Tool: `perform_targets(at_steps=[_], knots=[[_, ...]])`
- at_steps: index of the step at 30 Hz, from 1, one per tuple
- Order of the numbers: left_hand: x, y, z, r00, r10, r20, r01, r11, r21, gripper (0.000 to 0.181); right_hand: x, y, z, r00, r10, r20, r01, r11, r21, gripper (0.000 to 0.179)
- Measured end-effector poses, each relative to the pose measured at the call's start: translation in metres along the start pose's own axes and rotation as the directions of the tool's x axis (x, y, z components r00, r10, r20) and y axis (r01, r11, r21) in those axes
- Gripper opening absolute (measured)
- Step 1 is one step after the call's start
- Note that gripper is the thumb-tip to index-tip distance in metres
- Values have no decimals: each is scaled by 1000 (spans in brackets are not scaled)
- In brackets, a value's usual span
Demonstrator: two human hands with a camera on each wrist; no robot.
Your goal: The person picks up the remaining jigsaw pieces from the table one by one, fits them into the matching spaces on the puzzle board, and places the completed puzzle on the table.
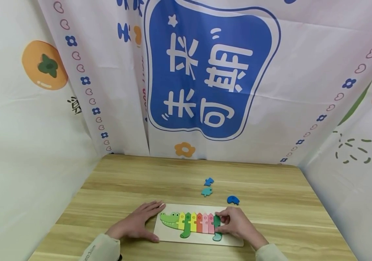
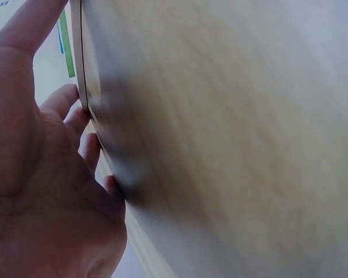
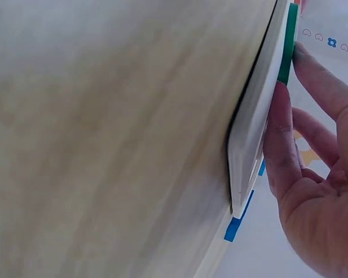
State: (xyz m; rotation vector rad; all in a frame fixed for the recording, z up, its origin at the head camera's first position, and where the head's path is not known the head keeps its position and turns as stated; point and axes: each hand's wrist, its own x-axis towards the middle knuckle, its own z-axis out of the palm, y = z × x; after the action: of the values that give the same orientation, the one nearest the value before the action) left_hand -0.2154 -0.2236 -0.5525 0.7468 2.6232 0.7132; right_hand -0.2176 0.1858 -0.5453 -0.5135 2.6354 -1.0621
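A pale wooden puzzle board (image 1: 233, 241) lies on the table, carrying a crocodile with a green head (image 1: 169, 219) and a row of coloured, numbered pieces in yellow, green, red and pink. At the row's right end my right hand (image 1: 237, 225) pinches a dark green puzzle piece (image 3: 288, 52) between thumb and fingers. The piece lies beside the last pink piece (image 1: 211, 224), its light teal foot pointing to the board's near edge. My left hand (image 1: 138, 222) rests at the board's left end, fingers at the far corner and thumb by the near corner.
Beyond the board lie a blue puzzle piece (image 1: 209, 181), a teal puzzle piece (image 1: 207, 192) and a dark blue curved piece (image 1: 233, 200). Printed white cloth (image 1: 123, 108) hangs behind the wood-grain table (image 1: 114, 181) and at both sides.
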Motion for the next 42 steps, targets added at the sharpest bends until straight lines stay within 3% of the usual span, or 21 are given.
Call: perform_targets(at_steps=[19,27,38,42], knots=[[0,1,0,1000,0,1,0,1000,-13,112,-4,-1,-5,999,-38,-9,37,998,-47,59],[1,-1,0,1000,-3,8,3,1000,-18,112,-17,5,-19,997,-38,-74,28,991,-134,71],[0,-1,0,1000,0,7,0,1000,-20,112,-34,21,-29,991,-115,61,125,975,-183,105],[0,0,-1,1000,-3,8,3,1000,-24,112,-35,23,-28,989,-133,66,143,971,-193,108]])
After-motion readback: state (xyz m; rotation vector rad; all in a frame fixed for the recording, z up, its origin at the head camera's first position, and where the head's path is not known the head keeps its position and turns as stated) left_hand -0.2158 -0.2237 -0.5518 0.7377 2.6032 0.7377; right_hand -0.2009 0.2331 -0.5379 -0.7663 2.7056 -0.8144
